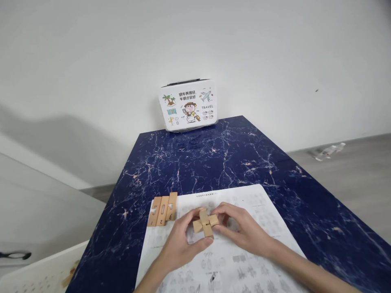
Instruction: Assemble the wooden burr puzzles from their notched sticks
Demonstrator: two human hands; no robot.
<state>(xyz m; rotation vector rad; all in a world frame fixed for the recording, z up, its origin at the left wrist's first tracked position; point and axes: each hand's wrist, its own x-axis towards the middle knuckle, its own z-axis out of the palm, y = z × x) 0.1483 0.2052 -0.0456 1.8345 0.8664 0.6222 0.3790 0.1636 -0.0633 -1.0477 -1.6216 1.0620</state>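
A small wooden cross-shaped puzzle [205, 223] of interlocked bars sits between both my hands, just above a white instruction sheet [262, 203]. My left hand [180, 243] curls round its left and lower side, thumb under the front bar. My right hand [241, 228] pinches its right end with fingers bent. Three loose wooden bars [163, 210], marked with numbers, lie side by side at the sheet's top left corner, a short way left of my left hand.
The dark blue marbled table [214, 158] runs back to a white wall. A white illustrated box [187, 105] marked TRAVEL leans against the wall at the table's far edge. A white bin [39, 272] sits low on the left. Grey floor lies to the right.
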